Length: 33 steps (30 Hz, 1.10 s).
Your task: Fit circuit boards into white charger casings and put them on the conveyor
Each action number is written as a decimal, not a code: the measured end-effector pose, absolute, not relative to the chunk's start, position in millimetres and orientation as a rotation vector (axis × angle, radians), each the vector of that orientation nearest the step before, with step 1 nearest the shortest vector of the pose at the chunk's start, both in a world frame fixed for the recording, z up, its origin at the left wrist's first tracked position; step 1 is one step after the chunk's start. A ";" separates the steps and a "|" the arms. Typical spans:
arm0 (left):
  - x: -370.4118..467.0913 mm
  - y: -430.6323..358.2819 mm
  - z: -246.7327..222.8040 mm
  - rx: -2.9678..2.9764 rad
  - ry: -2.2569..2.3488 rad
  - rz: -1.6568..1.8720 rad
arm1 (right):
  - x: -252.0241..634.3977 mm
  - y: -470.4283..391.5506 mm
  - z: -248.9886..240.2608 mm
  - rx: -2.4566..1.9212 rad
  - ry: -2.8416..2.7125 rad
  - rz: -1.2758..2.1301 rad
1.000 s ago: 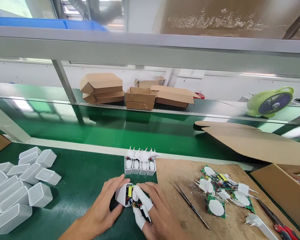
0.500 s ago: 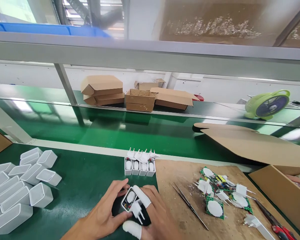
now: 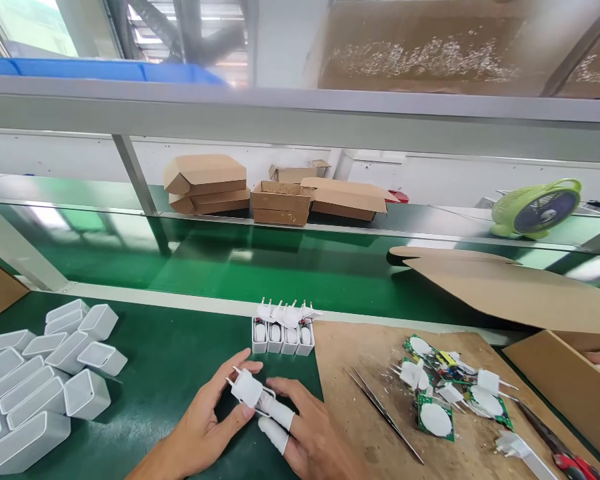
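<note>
While tweezers lie apart, the left hand cradles a plug; the right hand pinches its casing.

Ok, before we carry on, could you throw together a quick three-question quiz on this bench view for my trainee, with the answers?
1. True or false: the pins of the white plug at the left hand point toward the right hand.

2. Where do the tweezers lie?
A) Inside the open carton
B) On the brown sheet
C) On the loose white casings

3. How many casings stand in the row topped with plugs?

Key: 1. False, they point away from it. 2. B. 3. Four.
</note>
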State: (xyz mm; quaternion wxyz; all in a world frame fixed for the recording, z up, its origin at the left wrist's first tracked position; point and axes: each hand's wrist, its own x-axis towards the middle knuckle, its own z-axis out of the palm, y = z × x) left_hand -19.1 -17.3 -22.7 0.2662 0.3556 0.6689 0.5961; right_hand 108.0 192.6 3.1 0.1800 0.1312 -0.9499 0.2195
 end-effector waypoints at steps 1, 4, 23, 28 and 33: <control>-18.3 -16.5 -22.3 0.938 1.792 1.633 | 107.8 191.4 4.1 0.381 -2.705 0.635; -16.2 -13.7 -24.7 0.861 1.740 1.702 | 106.9 187.6 4.5 0.403 -2.700 0.713; -25.3 -5.6 6.6 1.251 2.051 1.329 | 113.6 182.9 -6.7 0.413 -2.616 0.425; -12.1 1.0 -1.9 1.573 2.309 1.263 | 114.0 186.8 1.4 0.484 -2.701 0.330; -8.7 0.6 -17.1 1.269 2.272 1.748 | 109.8 185.4 7.2 0.491 -2.745 0.486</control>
